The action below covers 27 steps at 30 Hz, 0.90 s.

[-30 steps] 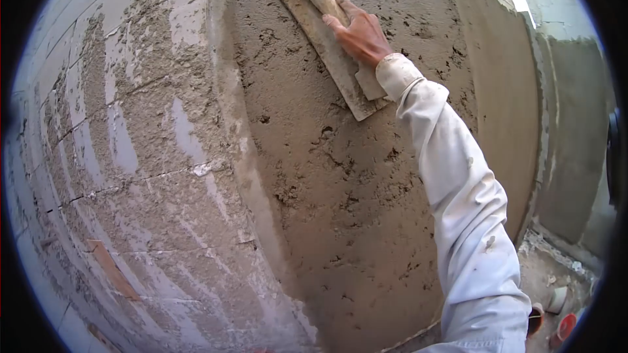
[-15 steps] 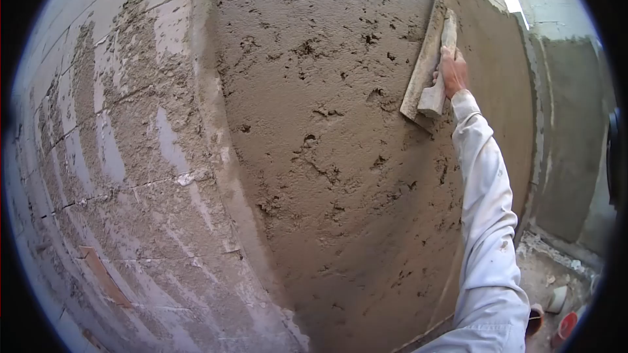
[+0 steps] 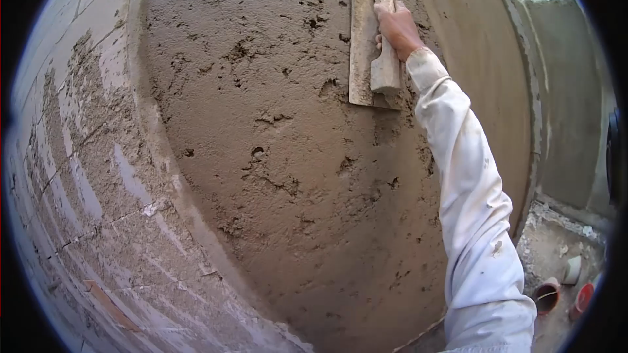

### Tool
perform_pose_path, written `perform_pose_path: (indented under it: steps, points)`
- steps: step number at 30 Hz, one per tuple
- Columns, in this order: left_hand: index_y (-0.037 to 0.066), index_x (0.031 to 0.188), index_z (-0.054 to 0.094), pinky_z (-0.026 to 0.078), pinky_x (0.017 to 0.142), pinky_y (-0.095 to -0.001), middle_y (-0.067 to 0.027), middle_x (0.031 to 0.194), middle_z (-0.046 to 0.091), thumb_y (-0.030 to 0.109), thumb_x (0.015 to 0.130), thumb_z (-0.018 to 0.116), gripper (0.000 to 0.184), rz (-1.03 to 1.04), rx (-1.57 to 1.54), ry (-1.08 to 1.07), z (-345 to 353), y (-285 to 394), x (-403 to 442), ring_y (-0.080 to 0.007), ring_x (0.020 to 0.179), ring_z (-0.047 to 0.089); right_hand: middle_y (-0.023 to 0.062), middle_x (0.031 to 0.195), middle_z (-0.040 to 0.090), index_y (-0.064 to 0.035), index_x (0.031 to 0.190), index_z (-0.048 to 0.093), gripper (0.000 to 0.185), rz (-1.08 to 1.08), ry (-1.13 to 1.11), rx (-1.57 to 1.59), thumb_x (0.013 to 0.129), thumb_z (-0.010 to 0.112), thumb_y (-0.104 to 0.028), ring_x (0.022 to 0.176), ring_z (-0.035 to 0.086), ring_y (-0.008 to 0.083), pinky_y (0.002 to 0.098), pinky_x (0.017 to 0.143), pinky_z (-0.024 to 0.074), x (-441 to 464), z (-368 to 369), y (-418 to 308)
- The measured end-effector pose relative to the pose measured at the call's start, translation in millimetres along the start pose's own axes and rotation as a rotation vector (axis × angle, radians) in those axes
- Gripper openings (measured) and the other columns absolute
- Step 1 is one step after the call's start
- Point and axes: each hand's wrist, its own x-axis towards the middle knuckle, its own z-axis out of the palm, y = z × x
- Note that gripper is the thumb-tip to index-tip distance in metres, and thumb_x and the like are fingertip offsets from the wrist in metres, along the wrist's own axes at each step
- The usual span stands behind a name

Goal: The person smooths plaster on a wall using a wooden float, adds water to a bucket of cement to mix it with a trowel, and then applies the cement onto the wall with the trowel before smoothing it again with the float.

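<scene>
My right hand [image 3: 399,28], at the end of a stained white sleeve, is wrapped round the handle of a plastering float [image 3: 361,59]. The float has a long, mortar-crusted blade and a pale handle, and it lies against the wet plaster [image 3: 294,150] high on the wall. Its blade runs nearly upright, and the top end passes out of the picture. Pits and ragged holes mark the plaster left of and below the float. To its right the plaster [image 3: 474,59] looks smoother. My left hand is out of view.
A paler raised strip [image 3: 180,199] borders the wet plaster on the left, beside block wall [image 3: 85,183] with rough mortar patches. On the floor at lower right are a dark-mouthed bucket [image 3: 547,295], a red container [image 3: 582,299] and a whitish one [image 3: 572,270]. Another plastered wall [image 3: 569,104] stands beyond.
My right hand has moved the float up and to the left across the plaster, and the blade has turned from tilted to nearly upright. The view has shifted somewhat too.
</scene>
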Motion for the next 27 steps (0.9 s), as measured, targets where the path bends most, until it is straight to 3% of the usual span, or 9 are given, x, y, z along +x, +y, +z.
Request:
perform_pose_path:
  steps: [2,8,14,18,20,21,22,24,27]
  points:
    - [0.003,0.109,0.068,0.049,0.089,-0.0434,-0.0226,0.113,0.067,0.023,0.085,0.07,0.032,-0.015,0.01,-0.017,0.6,-6.2,-6.1,-0.0333,0.103,0.064,0.012,0.091,0.062,-0.0019,0.138,0.043,0.053,0.092,0.02,0.077,0.093,0.06,-0.024,0.051,0.058,0.0189,0.0338,0.042,0.0483,-46.8,-30.4,26.9]
    - [0.002,0.107,0.069,0.049,0.088,-0.0421,-0.0222,0.112,0.068,0.022,0.084,0.071,0.03,-0.121,0.045,-0.082,3.2,-56.3,-62.0,-0.0317,0.102,0.065,0.0037,0.078,0.047,-0.011,0.143,0.029,0.051,0.409,0.131,0.147,0.1,0.052,-0.025,0.046,0.048,0.0124,0.0274,0.038,0.0436,-233.1,-106.3,113.5]
    - [0.002,0.105,0.07,0.05,0.087,-0.0407,-0.0218,0.111,0.068,0.02,0.083,0.072,0.029,-0.395,0.066,-0.187,-6.2,-137.4,-154.3,-0.03,0.101,0.066,0.0043,0.071,0.051,-0.0102,0.151,0.021,0.059,0.328,0.179,0.114,0.101,0.051,-0.025,0.043,0.049,0.0123,0.0288,0.037,0.0453,-332.6,-70.2,125.0]
    - [0.001,0.103,0.07,0.05,0.086,-0.0398,-0.0216,0.11,0.068,0.019,0.082,0.072,0.028,-0.553,0.08,-0.211,-21.9,-181.6,-185.6,-0.0289,0.1,0.067,0.0217,0.087,0.069,-0.0139,0.155,0.015,0.068,0.323,0.008,-0.144,0.099,0.053,-0.023,0.056,0.066,0.0226,0.0354,0.055,0.0591,-409.6,1.8,78.0]
    - [0.001,0.102,0.07,0.051,0.086,-0.0394,-0.0215,0.11,0.069,0.019,0.081,0.072,0.027,-0.33,0.023,-0.047,-34.4,-169.7,-171.5,-0.0284,0.1,0.067,0.0269,0.093,0.069,-0.0128,0.155,0.014,0.07,0.196,-0.092,-0.136,0.098,0.053,-0.023,0.069,0.069,0.0321,0.0415,0.068,0.0603,-445.6,44.8,61.5]
    - [-0.001,0.093,0.068,0.05,0.073,-0.0388,-0.0203,0.093,0.068,0.006,0.08,0.065,0.015,0.008,-0.027,0.186,-47.0,-130.4,-151.4,-0.0262,0.08,0.066,0.0295,0.097,0.068,-0.0123,0.155,0.014,0.071,0.136,-0.147,-0.132,0.097,0.054,-0.023,0.076,0.071,0.0365,0.0447,0.074,0.0604,-462.4,65.6,50.6]
    - [-0.001,0.098,0.067,0.051,0.081,-0.0424,-0.0201,0.095,0.068,0.01,0.081,0.069,0.021,0.129,-0.107,0.256,-58.4,-111.3,-123.6,-0.0359,0.089,0.066,0.0322,0.102,0.067,-0.0117,0.155,0.013,0.073,0.085,-0.212,-0.132,0.096,0.055,-0.024,0.084,0.071,0.0401,0.048,0.079,0.0596,-478.0,85.3,35.7]
    - [-0.002,0.106,0.064,0.044,0.099,-0.0449,-0.021,0.114,0.064,0.005,0.082,0.068,0.025,0.569,-0.032,0.495,-100.0,-31.1,-73.5,-0.0363,0.112,0.06,0.0345,0.113,0.063,-0.0078,0.154,0.018,0.073,-0.011,-0.276,-0.172,0.094,0.057,-0.024,0.097,0.068,0.0442,0.0495,0.089,0.0556,-507.0,127.0,23.5]
    - [-0.003,0.113,0.061,0.041,0.104,-0.0489,-0.0245,0.132,0.054,0.002,0.084,0.067,0.03,0.735,-0.08,0.697,-165.7,52.4,-24.5,-0.0414,0.123,0.053,0.0349,0.121,0.059,-0.0038,0.152,0.025,0.071,-0.263,-0.19,-0.226,0.092,0.058,-0.023,0.105,0.064,0.0478,0.0476,0.094,0.052,-530.7,168.6,-1.5]
